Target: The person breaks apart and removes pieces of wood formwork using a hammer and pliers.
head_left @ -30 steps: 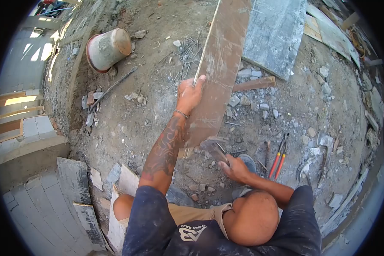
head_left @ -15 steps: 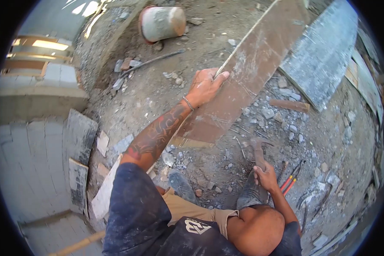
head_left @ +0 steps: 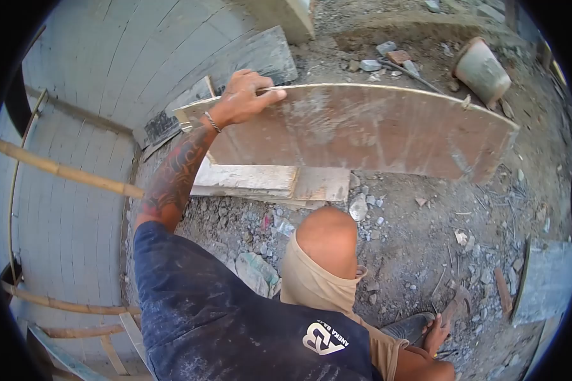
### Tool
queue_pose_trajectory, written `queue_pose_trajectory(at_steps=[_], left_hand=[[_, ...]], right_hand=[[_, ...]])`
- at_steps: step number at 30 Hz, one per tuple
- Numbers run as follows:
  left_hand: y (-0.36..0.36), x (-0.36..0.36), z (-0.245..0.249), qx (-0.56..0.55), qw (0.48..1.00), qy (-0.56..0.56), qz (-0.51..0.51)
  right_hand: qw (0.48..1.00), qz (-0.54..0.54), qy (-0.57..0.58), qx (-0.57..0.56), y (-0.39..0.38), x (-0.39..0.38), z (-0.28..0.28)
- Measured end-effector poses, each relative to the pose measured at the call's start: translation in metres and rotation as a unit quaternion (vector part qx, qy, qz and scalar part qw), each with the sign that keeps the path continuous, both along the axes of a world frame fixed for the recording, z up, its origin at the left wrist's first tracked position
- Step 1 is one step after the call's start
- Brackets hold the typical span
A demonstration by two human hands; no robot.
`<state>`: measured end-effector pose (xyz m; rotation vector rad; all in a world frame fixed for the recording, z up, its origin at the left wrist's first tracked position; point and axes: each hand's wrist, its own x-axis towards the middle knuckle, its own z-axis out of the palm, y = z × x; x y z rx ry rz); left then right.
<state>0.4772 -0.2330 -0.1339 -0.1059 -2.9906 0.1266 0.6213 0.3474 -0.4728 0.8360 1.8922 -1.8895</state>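
Note:
My left hand (head_left: 243, 98) grips the top edge of a long brown plywood board (head_left: 368, 130), thumb on the near face and fingers behind. The board stands on edge, scuffed with pale dust. Below its left part lie light boards (head_left: 251, 178) on the ground. Low at the right, beside my shoe (head_left: 408, 326), my right hand (head_left: 436, 335) is closed around the handle of a hammer (head_left: 456, 306). The hammer's head is near the rubble, and part of the handle is hidden by the hand.
A dirty bucket (head_left: 483, 73) lies tipped at the upper right. Bamboo poles (head_left: 70, 168) cross the left side by a grey block wall (head_left: 76, 235). A grey panel (head_left: 546, 279) and a short wood strip (head_left: 503, 292) lie right. Rubble (head_left: 229, 222) covers the ground.
My view has turned left. The plywood board has swung from a slant ahead of me to crosswise, carried by my left hand toward the light boards. The hammer stays in my right hand.

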Motion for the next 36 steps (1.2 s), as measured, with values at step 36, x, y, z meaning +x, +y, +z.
queue_pose_trajectory(at_steps=[36], left_hand=[[-0.098, -0.032, -0.282, 0.171, 0.909, -0.151, 0.349]], right_hand=[[0.926, 0.247, -0.073, 0.274, 0.016, -0.032, -0.048]])
